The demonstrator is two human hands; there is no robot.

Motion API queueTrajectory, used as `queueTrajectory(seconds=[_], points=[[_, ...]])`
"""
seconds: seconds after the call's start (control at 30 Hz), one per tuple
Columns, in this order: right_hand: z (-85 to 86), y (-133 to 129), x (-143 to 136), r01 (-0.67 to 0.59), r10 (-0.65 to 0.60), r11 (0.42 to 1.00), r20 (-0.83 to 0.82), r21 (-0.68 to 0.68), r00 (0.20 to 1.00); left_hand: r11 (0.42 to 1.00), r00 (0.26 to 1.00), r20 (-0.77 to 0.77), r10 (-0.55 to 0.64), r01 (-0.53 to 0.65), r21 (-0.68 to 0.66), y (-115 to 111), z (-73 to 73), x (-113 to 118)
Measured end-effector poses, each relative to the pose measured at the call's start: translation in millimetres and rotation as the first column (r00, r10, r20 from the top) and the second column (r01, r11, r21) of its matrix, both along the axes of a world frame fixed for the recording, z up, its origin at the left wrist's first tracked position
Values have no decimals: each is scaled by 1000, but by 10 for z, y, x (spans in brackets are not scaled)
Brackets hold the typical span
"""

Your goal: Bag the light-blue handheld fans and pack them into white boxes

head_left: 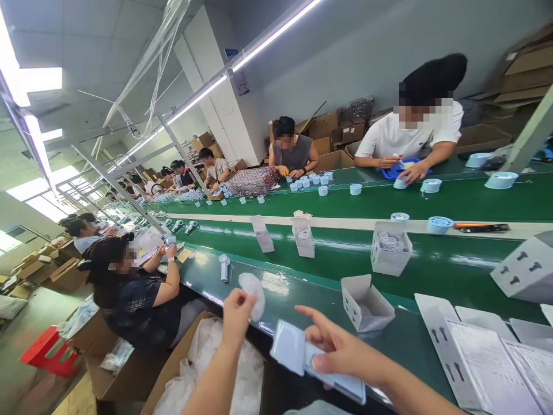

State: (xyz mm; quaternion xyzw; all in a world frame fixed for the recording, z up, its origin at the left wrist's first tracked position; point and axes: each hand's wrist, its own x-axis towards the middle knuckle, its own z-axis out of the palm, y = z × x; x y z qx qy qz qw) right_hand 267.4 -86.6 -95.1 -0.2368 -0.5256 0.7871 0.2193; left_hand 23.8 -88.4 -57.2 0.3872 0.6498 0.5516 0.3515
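White pouch (pixel 253 293) pinched in left fingers (pixel 242 300), blue device (pixel 315 369) under right thumb (pixel 322 362)

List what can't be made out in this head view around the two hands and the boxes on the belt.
- Pale blue flat item in the right hand: its lower end is covered by the hand; what it is stays unclear.
- White translucent piece pinched by the left hand: blurred.
- Open white box: its inside is hidden by its walls.
- Printed sheets: text too small, cut off by the right edge.
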Motion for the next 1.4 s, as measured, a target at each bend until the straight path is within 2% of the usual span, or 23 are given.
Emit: queueTrajectory(seconds=[0.1,0.17,0.27,0.33,0.4,0.47,0.53,0.63,0.73,0.83,0.93,1.03,1.07,1.13,1.23,1.3,1.4], points=[[-26,-110,-210,-75,20,965,-214,-251,977,980,956,239,-171,189,-55,-93,-207,360],[-47,-116,-273,-122,33,943,-280,-308,960,940,891,360,-275,329,-95,-159,-242,479],[-101,-80,-236,-190,79,928,-329,-319,941,875,835,386,-393,468,-122,-199,-217,427],[-148,-63,-182,-145,45,937,-300,-318,953,904,857,382,-345,413,-110,-184,-215,323],[-191,-61,-145,-27,-58,939,-236,-342,970,955,887,395,-238,287,-69,-157,-243,245],[-217,-72,-133,87,-163,922,-175,-376,971,981,901,399,-171,195,-20,-134,-287,232],[-215,-95,-139,151,-215,907,-124,-393,969,986,930,329,-161,167,10,-117,-314,276],[-163,-148,-151,134,-168,924,-64,-357,984,974,973,93,-213,219,-59,-77,-259,369],[-92,-195,-156,19,-47,932,-69,-363,996,881,896,-114,-429,388,-271,-7,-102,405],[-29,-212,-155,-39,-8,910,-111,-412,994,778,792,-188,-581,471,-417,72,42,375],[8,-203,-160,-101,32,900,-168,-424,985,678,743,-112,-660,525,-515,139,79,329],[13,-190,-179,-144,50,891,-221,-430,974,607,728,45,-684,603,-517,184,48,297],[12,-190,-186,-131,34,893,-225,-431,974,608,728,79,-681,623,-492,195,38,289],[15,-201,-190,-51,-35,906,-195,-420,980,649,730,60,-681,639,-414,214,31,277],[49,-242,-159,87,-125,935,-90,-344,988,729,728,-136,-672,617,-296,236,42,273],[80,-262,-123,101,-117,952,-39,-290,992,751,729,-195,-656,605,-264,244,47,282],[89,-248,-85,72,-81,967,-26,-245,996,746,754,-98,-649,606,-277,249,36,308]])
